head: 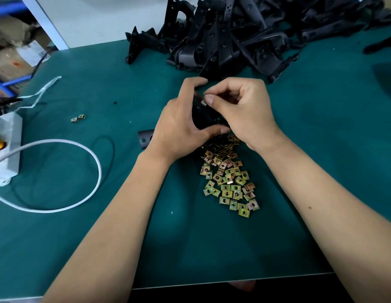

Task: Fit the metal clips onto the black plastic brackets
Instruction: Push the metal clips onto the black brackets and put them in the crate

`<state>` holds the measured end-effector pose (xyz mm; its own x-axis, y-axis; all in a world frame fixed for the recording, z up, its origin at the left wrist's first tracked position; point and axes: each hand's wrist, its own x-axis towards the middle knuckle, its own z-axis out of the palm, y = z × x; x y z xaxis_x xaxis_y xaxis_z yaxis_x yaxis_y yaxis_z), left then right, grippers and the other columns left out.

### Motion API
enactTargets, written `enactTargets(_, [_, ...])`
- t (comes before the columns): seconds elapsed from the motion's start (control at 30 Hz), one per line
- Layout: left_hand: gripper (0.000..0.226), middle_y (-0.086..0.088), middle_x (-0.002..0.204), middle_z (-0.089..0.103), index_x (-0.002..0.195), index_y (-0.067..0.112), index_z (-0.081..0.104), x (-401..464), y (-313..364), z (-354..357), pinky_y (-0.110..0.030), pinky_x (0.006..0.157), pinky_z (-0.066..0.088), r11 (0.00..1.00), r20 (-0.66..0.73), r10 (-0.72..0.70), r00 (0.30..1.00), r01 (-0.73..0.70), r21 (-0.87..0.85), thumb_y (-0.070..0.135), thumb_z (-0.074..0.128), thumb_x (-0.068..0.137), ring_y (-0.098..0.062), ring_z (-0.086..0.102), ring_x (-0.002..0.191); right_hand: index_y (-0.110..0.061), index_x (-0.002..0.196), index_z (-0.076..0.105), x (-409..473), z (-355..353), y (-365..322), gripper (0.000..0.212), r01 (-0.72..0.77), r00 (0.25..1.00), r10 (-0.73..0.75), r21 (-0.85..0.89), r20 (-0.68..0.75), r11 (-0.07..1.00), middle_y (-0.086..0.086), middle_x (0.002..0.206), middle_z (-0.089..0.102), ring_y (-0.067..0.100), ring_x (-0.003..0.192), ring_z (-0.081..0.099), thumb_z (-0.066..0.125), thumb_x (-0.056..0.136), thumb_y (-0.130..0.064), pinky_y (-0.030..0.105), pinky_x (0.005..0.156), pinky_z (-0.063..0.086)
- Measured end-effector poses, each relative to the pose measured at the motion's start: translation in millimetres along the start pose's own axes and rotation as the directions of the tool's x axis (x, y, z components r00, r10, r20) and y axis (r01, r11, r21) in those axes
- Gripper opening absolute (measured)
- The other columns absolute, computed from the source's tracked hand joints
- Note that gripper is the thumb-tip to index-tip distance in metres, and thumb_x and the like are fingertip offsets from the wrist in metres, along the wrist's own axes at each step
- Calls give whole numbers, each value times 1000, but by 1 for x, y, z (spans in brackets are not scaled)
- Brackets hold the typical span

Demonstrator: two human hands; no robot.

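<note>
One bracket (208, 118) is gripped by left hand (179, 130), long axis 11-to-5; clip (203, 103), apparently, is pinched by right hand (240, 110) at its 11 o'clock end.

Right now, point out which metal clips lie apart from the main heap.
The pair of clips far left of the left hand, alone on the green mat; the rest form the heap below both hands.

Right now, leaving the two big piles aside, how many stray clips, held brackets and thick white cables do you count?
Small brass-coloured square metal clips, lying apart at the left: 2
Black plastic bracket with holes, held by the left hand and right hand: 1
Thick white round looped cable: 1
Total: 4
</note>
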<state>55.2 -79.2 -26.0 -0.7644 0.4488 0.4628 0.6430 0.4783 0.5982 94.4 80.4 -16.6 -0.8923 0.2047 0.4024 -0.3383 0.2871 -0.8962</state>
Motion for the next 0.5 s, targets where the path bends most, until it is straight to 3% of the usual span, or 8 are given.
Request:
enactTargets(0.1, [92, 7, 101, 70, 137, 16, 44, 0, -1, 0, -40, 81, 56, 1000, 3, -7, 1000, 7, -12, 54, 91, 68, -11, 69, 90, -24, 89, 78, -2, 1, -4, 11, -6, 1000, 6, -26, 2, 1000, -10, 82, 77, 5, 79, 74, 78, 89, -12, 27, 56, 59])
enactTargets(0.33, [87, 6, 99, 67, 134, 15, 45, 1, -5, 0, -36, 76, 55, 999, -14, -14, 1000, 13, -29, 58, 86, 71, -10, 67, 85, -13, 99, 80, -9, 3, -6, 16, -101, 993, 98, 52, 61, 993, 5, 90, 78, 21, 89, 74, 64, 98, -13, 36, 54, 58])
enactTargets(0.5, [85, 9, 97, 65, 134, 15, 45, 0, -6, 2, -33, 74, 56, 1000, -14, -12, 1000, 11, -28, 58, 85, 72, -9, 66, 84, -13, 104, 80, -13, 2, -5, 21, -84, 995, 83, 18, 52, 996, -2, 91, 78, 11, 89, 75, 59, 102, -13, 31, 63, 60])
